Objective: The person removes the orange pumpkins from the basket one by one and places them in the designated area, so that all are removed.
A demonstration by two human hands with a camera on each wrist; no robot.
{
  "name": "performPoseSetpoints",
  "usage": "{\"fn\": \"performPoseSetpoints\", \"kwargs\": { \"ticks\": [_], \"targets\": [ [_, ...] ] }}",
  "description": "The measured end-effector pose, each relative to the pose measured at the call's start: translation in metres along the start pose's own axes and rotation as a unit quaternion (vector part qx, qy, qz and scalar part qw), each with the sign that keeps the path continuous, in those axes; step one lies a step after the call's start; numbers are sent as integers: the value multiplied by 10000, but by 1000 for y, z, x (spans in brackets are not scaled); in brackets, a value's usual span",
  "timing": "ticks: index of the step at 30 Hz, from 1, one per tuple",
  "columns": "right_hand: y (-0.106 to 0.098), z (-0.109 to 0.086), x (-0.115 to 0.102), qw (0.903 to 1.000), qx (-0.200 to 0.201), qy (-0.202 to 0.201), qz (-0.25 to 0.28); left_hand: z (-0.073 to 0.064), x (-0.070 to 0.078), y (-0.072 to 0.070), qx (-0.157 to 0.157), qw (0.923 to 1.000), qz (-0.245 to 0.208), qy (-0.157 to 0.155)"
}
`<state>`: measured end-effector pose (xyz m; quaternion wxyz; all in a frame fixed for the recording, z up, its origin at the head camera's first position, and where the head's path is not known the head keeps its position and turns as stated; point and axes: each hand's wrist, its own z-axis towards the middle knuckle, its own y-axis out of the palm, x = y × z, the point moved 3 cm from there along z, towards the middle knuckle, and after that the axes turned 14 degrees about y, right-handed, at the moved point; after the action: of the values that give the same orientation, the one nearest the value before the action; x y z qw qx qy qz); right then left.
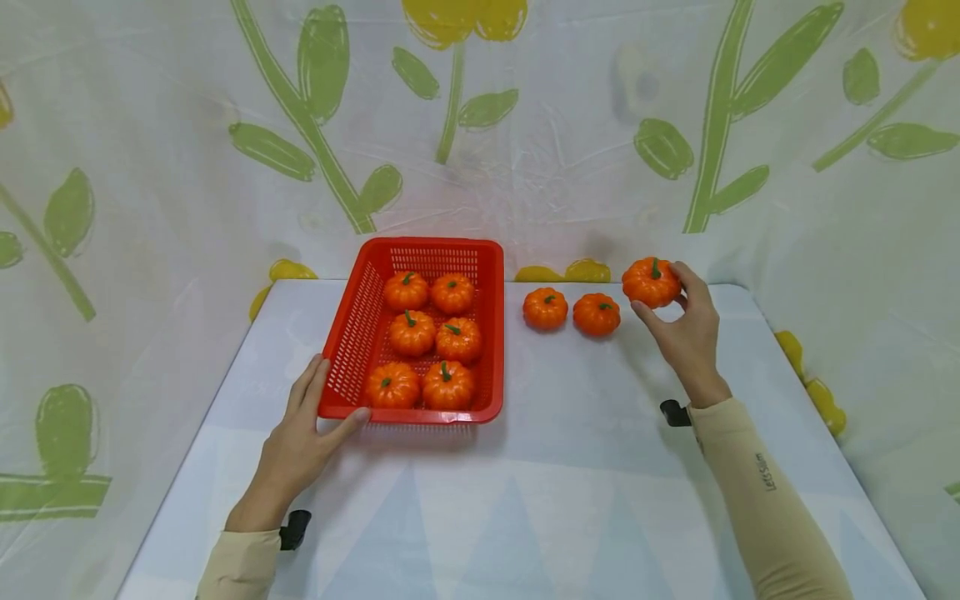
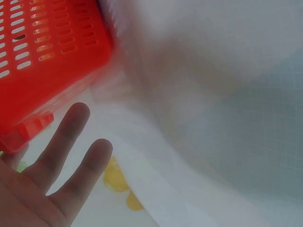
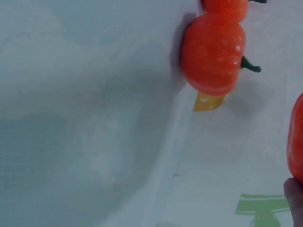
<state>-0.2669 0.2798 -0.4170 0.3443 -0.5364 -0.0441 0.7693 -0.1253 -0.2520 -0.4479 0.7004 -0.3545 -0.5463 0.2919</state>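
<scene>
My right hand [image 1: 686,333] pinches a small orange pumpkin [image 1: 650,282] with a green stem between thumb and fingers, above the table's back right part. Only an edge of this pumpkin [image 3: 296,139] and one fingertip show in the right wrist view. At the front left corner of a red plastic basket [image 1: 491,333], my left hand [image 1: 298,437] rests with its thumb on the front rim and fingers along the left side. Two straight, spread fingers [image 2: 71,130] show beside the basket wall [image 2: 52,75] in the left wrist view. Several similar pumpkins [image 1: 412,333] lie inside the basket.
Two more pumpkins, one nearer the basket [image 1: 545,309] and one farther right [image 1: 597,315], sit on the pale table [image 1: 585,467]. Behind the table hangs a white curtain [image 1: 555,183] printed with green stems and yellow flowers.
</scene>
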Motion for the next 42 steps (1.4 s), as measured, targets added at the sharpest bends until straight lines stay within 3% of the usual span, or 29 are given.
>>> {"fn": "performPoseSetpoints", "kwargs": {
  "ticks": [7, 22, 42],
  "targets": [
    [-1, -2, 19, 9964, -377, 554, -526, -1, -1, -1, 2, 10000, -11, -27],
    [3, -4, 49, 9693, -1255, 1565, -1421, -1, -3, 1, 18, 10000, 17, -31],
    [12, 2, 65, 9482, -1791, 1964, -1739, -1, -2, 2, 42, 10000, 1, -43]
  ]
}}
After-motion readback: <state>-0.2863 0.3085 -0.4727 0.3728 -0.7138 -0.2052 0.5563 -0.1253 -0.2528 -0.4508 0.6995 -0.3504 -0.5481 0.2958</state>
